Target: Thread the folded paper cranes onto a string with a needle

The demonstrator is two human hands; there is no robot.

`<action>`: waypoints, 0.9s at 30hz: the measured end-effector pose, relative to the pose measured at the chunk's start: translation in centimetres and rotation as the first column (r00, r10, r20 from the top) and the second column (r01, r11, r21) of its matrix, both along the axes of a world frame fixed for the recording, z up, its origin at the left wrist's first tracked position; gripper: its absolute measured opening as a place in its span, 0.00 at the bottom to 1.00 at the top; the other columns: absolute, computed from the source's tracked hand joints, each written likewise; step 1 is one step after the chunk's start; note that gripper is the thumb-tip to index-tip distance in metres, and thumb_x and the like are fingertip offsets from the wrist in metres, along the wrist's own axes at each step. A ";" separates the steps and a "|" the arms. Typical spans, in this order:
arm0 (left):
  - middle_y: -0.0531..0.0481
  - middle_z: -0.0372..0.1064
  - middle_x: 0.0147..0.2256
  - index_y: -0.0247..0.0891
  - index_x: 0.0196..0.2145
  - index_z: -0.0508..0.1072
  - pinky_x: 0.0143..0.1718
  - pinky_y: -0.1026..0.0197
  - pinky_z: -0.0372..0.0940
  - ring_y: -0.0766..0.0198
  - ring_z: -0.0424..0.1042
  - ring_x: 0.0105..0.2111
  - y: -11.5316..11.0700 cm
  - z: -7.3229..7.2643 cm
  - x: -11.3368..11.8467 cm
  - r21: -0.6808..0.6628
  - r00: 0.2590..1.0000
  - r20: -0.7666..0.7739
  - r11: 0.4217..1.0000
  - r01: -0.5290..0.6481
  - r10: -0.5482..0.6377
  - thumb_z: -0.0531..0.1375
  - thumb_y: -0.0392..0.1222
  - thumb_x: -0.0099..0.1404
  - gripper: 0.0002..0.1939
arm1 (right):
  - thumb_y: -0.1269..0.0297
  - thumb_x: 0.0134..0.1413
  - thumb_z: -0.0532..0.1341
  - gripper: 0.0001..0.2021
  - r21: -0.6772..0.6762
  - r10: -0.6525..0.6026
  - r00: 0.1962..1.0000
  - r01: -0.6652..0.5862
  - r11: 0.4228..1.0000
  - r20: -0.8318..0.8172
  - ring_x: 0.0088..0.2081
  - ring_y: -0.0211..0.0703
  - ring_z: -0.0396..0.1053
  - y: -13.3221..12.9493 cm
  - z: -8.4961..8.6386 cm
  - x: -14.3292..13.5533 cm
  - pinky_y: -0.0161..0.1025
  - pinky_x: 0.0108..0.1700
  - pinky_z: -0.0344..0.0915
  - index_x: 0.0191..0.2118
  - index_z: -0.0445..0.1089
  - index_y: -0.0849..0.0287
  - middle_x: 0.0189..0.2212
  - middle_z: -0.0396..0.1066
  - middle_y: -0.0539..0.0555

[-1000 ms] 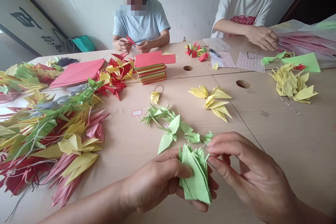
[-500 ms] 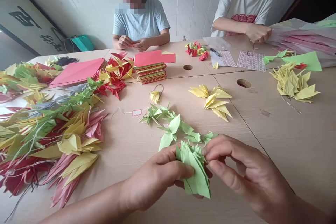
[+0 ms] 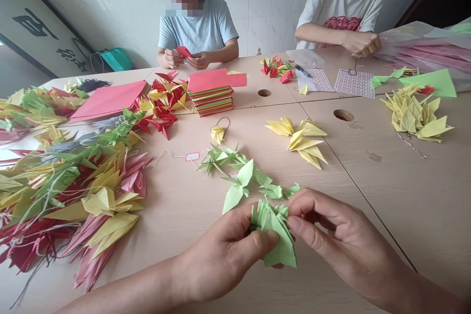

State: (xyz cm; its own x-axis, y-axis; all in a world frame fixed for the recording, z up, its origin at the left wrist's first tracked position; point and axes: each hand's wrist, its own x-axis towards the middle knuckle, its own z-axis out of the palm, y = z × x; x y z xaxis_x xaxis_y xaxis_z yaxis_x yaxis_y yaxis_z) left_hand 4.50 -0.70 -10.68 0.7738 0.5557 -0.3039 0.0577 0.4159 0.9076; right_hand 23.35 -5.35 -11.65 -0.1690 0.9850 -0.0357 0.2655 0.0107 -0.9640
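Note:
My left hand (image 3: 228, 250) is closed around a bundle of green origami cranes (image 3: 277, 238), its thumb pressed flat across the front. At the bundle's right edge, my right hand (image 3: 331, 235) is pinched with thumb and fingertips together. Whatever lies between those fingertips is too small or hidden to name. Just beyond my hands, a string of green paper cranes (image 3: 245, 176) curves over the table. Farther off lie loose yellow paper cranes (image 3: 298, 140) and one small yellow folded piece (image 3: 218, 133) with a dark thread loop.
A large heap of strung cranes (image 3: 91, 196) covers the table's left side. Behind it are pink paper (image 3: 110, 100) and a paper stack (image 3: 212, 100). Yellow cranes with a wire needle (image 3: 415, 117) lie right. Two people (image 3: 198, 29) work opposite. The table has round holes (image 3: 343, 115).
The green bundle has shifted slightly right and up in my left hand, while my right hand keeps its pinch beside it. The person opposite now holds red paper higher and more visibly.

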 end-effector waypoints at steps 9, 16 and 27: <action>0.53 0.60 0.31 0.35 0.40 0.64 0.34 0.64 0.61 0.68 0.61 0.31 -0.4 -0.5 0.3 0.091 0.996 -0.053 0.993 -0.073 0.078 0.56 0.48 0.68 0.13 | 0.53 0.59 0.59 0.12 -0.116 0.011 1.000 -0.013 0.993 -0.015 0.33 0.37 0.67 0.1 -0.6 -0.2 0.34 0.34 0.68 0.45 0.66 0.52 0.34 0.67 0.50; 0.52 0.62 0.32 0.35 0.42 0.64 0.35 0.62 0.63 0.67 0.64 0.32 -0.4 0.1 0.2 -0.031 0.997 -0.039 0.997 -0.075 0.074 0.60 0.53 0.63 0.20 | 0.51 0.61 0.57 0.12 -0.079 -0.018 0.998 0.023 0.997 0.057 0.33 0.41 0.70 0.0 -0.5 -0.1 0.37 0.35 0.71 0.42 0.67 0.53 0.34 0.71 0.51; 0.57 0.57 0.26 0.39 0.31 0.63 0.29 0.65 0.56 0.68 0.57 0.28 -2.0 1.3 -2.7 0.065 0.906 -0.359 0.962 0.265 -0.225 0.57 0.40 0.61 0.04 | 0.56 0.62 0.57 0.22 0.530 -0.214 0.756 -0.201 0.824 0.619 0.63 0.54 0.54 2.4 -3.6 1.9 0.58 0.61 0.57 0.59 0.61 0.55 0.59 0.62 0.61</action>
State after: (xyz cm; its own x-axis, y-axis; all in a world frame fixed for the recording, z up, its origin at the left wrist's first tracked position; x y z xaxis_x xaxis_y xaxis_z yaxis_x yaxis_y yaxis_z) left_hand 1.82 -2.73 -9.34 0.7479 0.4070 -0.5243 0.4626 0.2469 0.8515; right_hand 25.22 -2.91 -15.28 -0.3037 0.8661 0.3969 0.7995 0.4583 -0.3883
